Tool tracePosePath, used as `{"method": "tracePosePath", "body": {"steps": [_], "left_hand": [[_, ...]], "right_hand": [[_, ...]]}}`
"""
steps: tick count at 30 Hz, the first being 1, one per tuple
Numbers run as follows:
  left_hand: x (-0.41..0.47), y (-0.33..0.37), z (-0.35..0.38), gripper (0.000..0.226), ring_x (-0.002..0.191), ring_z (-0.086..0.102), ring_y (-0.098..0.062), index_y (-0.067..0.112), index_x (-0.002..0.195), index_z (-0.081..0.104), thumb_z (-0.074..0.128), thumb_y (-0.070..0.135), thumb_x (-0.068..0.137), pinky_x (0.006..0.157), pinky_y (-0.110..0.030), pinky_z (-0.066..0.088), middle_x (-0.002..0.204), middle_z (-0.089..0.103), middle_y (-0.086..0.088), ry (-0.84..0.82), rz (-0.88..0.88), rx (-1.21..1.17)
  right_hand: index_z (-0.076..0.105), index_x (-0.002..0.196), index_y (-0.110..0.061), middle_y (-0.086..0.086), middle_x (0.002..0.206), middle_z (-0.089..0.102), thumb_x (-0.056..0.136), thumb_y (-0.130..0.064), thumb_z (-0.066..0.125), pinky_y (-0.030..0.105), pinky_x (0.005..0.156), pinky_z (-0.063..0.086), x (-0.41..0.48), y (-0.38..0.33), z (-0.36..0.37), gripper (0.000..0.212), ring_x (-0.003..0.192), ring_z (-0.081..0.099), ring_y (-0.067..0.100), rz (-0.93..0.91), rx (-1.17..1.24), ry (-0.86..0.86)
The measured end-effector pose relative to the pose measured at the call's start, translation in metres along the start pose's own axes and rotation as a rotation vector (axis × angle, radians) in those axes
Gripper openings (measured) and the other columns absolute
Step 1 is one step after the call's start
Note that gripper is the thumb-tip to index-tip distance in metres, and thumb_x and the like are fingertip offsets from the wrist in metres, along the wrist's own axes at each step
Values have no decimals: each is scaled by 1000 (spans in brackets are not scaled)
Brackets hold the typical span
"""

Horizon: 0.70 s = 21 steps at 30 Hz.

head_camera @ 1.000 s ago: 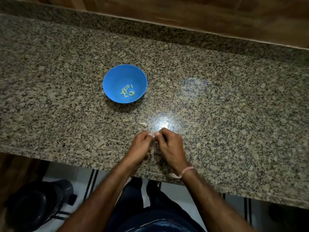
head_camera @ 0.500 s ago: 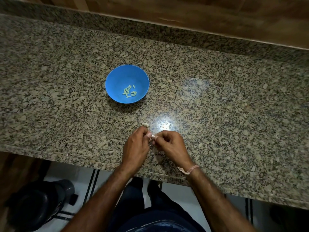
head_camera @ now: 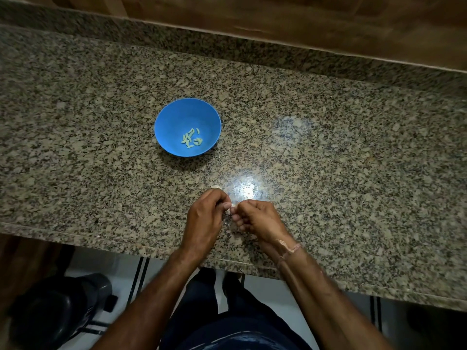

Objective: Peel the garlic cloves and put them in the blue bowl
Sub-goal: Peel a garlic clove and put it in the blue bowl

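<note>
i see left hand and right hand both pinching one garlic clove, blue bowl at eleven o'clock

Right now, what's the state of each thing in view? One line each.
blue bowl: upright on the counter, several peeled cloves inside.
garlic clove: pinched between both hands; how far peeled, cannot tell.
left hand: fingers curled, pinching the clove.
right hand: fingers curled, pinching the clove.
pale scrap: lying on the counter just beyond the left hand; skin or clove, cannot tell.
</note>
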<state>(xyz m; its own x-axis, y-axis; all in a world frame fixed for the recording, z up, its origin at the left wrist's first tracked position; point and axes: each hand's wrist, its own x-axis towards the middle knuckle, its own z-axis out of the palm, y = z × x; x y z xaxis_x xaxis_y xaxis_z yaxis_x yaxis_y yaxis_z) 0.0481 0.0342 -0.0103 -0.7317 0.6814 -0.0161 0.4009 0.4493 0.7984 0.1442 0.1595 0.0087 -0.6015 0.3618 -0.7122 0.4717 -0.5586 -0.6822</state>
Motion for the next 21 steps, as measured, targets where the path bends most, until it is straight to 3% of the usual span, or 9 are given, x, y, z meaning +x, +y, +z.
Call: {"method": "tracePosePath", "body": {"steps": [3, 5, 7, 10, 13, 16, 19, 21], "left_hand": [[3, 1, -1, 20, 76, 53, -2, 22, 87, 54, 61, 10, 101, 63, -13, 37, 84, 57, 10, -42, 11, 40], [4, 4, -2, 17, 68, 50, -2, 19, 87, 57, 58, 18, 104, 58, -14, 38, 78, 58, 9, -116, -139, -31], [5, 4, 0, 20, 64, 49, -3, 17, 89, 61, 54, 24, 106, 55, -15, 39, 75, 58, 7, -197, -382, -272], [3, 6, 3, 23, 65, 51, -7, 14, 94, 64, 52, 27, 109, 56, -21, 39, 79, 59, 2, -238, -632, -600], [-2, 9, 3, 17, 68, 54, -1, 14, 94, 62, 56, 23, 106, 58, -12, 41, 80, 63, 4, -99, -372, -266], [-2, 4, 0, 13, 74, 58, -6, 17, 88, 61, 64, 14, 100, 60, -21, 44, 79, 62, 8, 0, -86, -62], [-1, 0, -2, 11, 77, 62, -11, 16, 88, 65, 68, 10, 96, 65, -27, 50, 81, 66, 8, -15, -46, -49], [-1, 1, -3, 8, 77, 65, -9, 17, 89, 69, 70, 16, 96, 65, -20, 51, 81, 69, 7, -33, -134, -105]], "right_hand": [[72, 93, 0, 4, 72, 69, 100, -15, 63, 22, 57, 52, 0, 6, 2, 20, 60, 60, 14, 26, 56, 12], [70, 86, -7, 2, 72, 69, 98, -15, 66, 20, 56, 52, 1, 11, 3, 15, 62, 61, 10, -212, -208, 102], [67, 78, -16, -5, 67, 65, 95, -16, 70, 14, 55, 47, 4, 16, 2, 17, 58, 57, 0, -505, -556, 212], [65, 75, -19, -8, 65, 61, 93, -17, 71, 14, 52, 40, 7, 16, 3, 19, 58, 54, 6, -681, -738, 263], [71, 83, -8, -1, 71, 68, 94, -15, 70, 19, 54, 48, 9, 13, 4, 13, 60, 60, 9, -412, -450, 192], [71, 95, 7, 9, 75, 71, 98, -10, 65, 23, 59, 53, 10, 11, -2, 19, 62, 63, 15, -124, -124, 36], [70, 95, 7, 10, 75, 70, 99, -11, 65, 23, 60, 52, 7, 14, -3, 19, 61, 63, 15, -95, -60, 21], [72, 88, -1, 5, 73, 70, 97, -14, 69, 20, 59, 50, 5, 16, -1, 16, 61, 62, 10, -252, -223, 97]]}}
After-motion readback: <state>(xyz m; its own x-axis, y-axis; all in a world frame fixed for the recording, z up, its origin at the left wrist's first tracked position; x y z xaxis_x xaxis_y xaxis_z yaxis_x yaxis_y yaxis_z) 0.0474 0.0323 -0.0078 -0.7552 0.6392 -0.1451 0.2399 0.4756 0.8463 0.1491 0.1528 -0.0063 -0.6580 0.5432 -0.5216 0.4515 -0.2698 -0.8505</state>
